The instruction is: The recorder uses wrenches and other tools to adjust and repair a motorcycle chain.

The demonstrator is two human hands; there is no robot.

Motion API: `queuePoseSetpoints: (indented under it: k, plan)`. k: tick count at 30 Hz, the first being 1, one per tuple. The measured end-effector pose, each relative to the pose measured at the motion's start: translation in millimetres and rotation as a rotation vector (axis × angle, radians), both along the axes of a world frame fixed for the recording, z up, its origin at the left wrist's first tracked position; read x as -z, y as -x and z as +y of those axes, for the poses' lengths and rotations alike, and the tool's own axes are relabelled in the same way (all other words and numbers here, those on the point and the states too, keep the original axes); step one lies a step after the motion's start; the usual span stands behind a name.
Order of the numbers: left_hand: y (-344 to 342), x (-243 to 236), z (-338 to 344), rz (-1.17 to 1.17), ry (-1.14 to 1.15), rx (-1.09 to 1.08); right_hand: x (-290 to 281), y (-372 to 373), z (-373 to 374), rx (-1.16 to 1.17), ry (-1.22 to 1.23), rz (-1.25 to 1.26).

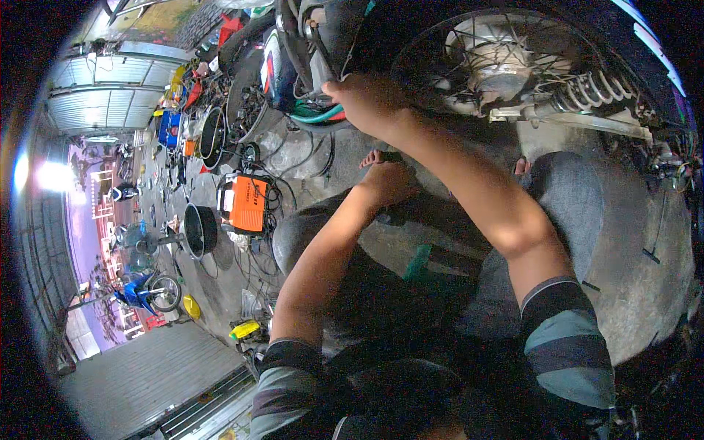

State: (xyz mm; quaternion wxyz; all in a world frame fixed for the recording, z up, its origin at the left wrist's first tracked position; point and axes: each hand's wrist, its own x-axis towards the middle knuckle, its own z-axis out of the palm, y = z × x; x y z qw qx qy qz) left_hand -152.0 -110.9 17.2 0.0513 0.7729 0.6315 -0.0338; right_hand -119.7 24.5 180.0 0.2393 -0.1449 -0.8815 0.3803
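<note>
In front of me stands a motorcycle, its spoked wheel [506, 73] at the upper right and a coil-spring shock absorber [598, 95] beside it. My right hand [367, 103] reaches across to the motorcycle's red, white and dark body panel [273, 70]. One fingertip or the thumb shows near a metal bar; the other fingers are hidden or blurred. Lower down, over my knees, my left hand [390, 182] is closed with its knuckles up. Whatever it holds, if anything, is hidden beneath it. A green hose-like strip [317, 117] runs below the panel.
An orange box-shaped machine [246, 205] with black cables stands on the concrete floor at my left. Near it are a black tub [199, 231], a dark round basin [213, 138] and a blue case [169, 128]. A blue motorbike [143, 292] is parked farther left.
</note>
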Motion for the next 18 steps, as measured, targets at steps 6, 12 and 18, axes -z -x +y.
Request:
queuePoseSetpoints:
  k: [6, 12, 18]
  plan:
    - [4.6, 2.8, 1.9, 0.140, 0.137, 0.064, -7.6, 3.1, -3.3, 0.035, 0.088, 0.098]
    - [-35.9, -87.6, 35.6, 0.281, 0.522, -0.160, 21.0, 4.5, 4.8, -0.009, -0.076, 0.088]
    - [-12.8, -56.5, 19.6, -0.139, 0.253, -0.089, -6.9, -3.4, -24.5, -0.251, -0.189, 0.229]
